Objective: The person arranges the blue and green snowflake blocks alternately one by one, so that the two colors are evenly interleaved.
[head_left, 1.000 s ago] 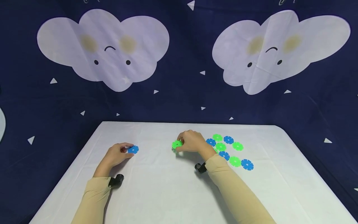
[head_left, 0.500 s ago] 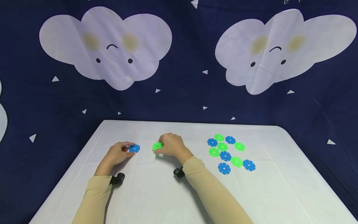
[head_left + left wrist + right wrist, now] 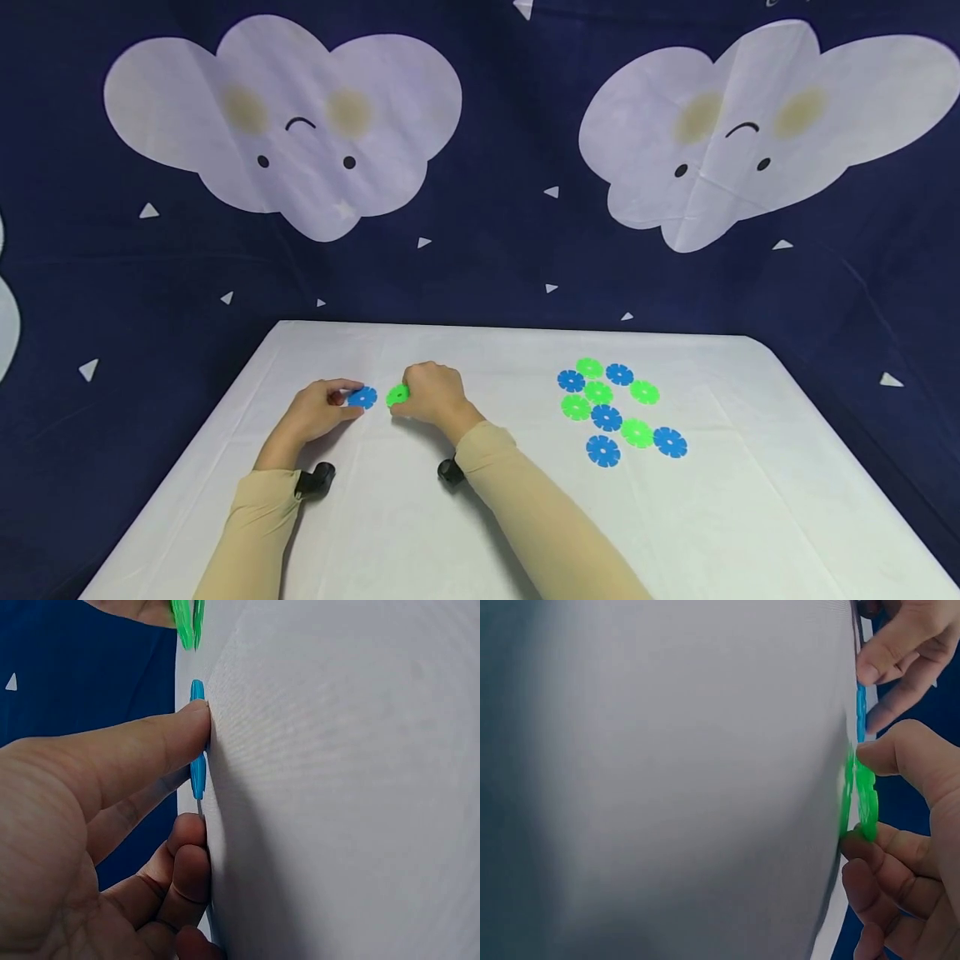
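Note:
A blue notched disc [image 3: 363, 397] lies flat on the white table, pinched between thumb and fingers of my left hand [image 3: 318, 411]. The left wrist view has this blue disc [image 3: 198, 776] edge-on, with the thumb across it. Just to its right, my right hand [image 3: 435, 395] pinches a green notched disc [image 3: 397, 396] by its right side. In the right wrist view the green disc [image 3: 867, 799] stands slightly tilted off the tabletop, between thumb and fingers, close to the blue disc [image 3: 861, 712]. A second green strip shows beside it against the table surface.
Several more blue discs [image 3: 603, 451] and green discs [image 3: 576, 407] lie spread out on the right half of the white table [image 3: 750, 517]. Behind the table's far edge hangs a dark blue cloth [image 3: 495, 167] printed with clouds and small triangles.
My right hand has carried the green disc leftward from near the loose discs to beside the blue one. The left hand keeps its grip on the blue disc in nearly the same place.

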A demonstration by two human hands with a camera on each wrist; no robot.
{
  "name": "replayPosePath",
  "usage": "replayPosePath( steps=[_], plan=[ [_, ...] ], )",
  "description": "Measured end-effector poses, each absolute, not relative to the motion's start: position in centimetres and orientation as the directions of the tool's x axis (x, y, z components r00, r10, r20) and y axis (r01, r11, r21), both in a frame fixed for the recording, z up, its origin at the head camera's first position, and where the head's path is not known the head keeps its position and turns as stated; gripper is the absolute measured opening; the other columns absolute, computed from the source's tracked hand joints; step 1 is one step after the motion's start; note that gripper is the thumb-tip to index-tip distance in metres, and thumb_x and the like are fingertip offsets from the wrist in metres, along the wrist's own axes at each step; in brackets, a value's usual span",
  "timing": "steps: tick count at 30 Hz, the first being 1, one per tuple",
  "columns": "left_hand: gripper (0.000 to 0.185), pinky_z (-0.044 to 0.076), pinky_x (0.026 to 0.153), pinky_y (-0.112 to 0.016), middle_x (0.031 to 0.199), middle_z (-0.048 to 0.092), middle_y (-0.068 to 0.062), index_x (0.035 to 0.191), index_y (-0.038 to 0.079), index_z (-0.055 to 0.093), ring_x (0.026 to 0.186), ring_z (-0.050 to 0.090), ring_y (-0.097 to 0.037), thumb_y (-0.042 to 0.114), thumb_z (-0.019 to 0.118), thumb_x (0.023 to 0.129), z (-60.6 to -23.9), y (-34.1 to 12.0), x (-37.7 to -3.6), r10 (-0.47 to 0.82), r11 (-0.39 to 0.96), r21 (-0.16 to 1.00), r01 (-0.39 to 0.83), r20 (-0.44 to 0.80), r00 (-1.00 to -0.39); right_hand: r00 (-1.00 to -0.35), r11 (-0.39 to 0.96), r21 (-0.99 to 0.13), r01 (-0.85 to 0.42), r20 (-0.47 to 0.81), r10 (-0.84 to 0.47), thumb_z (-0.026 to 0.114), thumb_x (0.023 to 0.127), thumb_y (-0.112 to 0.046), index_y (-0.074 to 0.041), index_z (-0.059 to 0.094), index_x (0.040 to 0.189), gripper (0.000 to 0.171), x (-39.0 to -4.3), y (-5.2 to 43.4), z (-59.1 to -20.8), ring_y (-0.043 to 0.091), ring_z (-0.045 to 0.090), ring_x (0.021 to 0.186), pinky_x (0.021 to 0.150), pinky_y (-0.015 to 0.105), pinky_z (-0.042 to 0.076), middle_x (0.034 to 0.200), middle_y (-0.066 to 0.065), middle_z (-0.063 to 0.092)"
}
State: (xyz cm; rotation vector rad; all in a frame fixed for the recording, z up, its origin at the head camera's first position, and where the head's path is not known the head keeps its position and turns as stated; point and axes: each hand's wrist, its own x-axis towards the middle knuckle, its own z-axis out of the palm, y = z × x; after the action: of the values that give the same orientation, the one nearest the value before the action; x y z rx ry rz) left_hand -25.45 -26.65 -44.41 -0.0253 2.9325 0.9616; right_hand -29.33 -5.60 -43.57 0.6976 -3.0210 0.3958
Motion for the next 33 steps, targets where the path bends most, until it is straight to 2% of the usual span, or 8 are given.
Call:
replayPosePath(
  steps=[4, 13, 33],
  plan=[
    [0.047, 0.037, 0.067, -0.032, 0.093, 0.057, -0.01, 0.13, 0.01, 0.067, 0.087, 0.049, -0.024, 0.021, 0.078, 0.086, -44.43, -26.65, -25.4, 0.003, 0.802, 0.597, -0.031, -0.056, -0.998, -0.909, 0.876, -0.245, -0.415, 0.067, -0.411, 0.079, 0.078, -0.049, -0.022, 0.073, 0.092, 0.031, -29.32, -6.08, -43.77, 0.008, 0.052, 0.065, 0.055, 0.025, 0.041, 0.076, -0.012, 0.062],
    [0.047, 0.037, 0.068, -0.032, 0.094, 0.057, -0.011, 0.13, 0.01, 0.067, 0.088, 0.049, -0.025, 0.023, 0.078, 0.086, -44.33, -26.6, -25.39, 0.005, 0.799, 0.601, -0.034, -0.064, -0.998, -0.928, 0.885, -0.289, -0.365, 0.039, -0.37, 0.079, 0.081, -0.048, -0.021, 0.072, 0.117, 0.046, -28.92, -6.51, -43.91, 0.012, 0.064, 0.082, 0.069, 0.031, 0.054, 0.105, -0.005, 0.071],
    [0.049, 0.038, 0.067, -0.031, 0.095, 0.058, -0.012, 0.132, 0.011, 0.066, 0.088, 0.05, -0.025, 0.025, 0.078, 0.086, -44.72, -26.84, -25.69, 0.014, 0.809, 0.587, -0.028, -0.067, -0.998, -0.913, 0.84, -0.37, -0.396, 0.063, -0.403, 0.081, 0.082, -0.047, -0.019, 0.071, 0.118, 0.047, -28.88, -6.37, -44.4, 0.011, 0.064, 0.094, 0.078, 0.026, 0.053, 0.11, -0.004, 0.073]
  ],
)
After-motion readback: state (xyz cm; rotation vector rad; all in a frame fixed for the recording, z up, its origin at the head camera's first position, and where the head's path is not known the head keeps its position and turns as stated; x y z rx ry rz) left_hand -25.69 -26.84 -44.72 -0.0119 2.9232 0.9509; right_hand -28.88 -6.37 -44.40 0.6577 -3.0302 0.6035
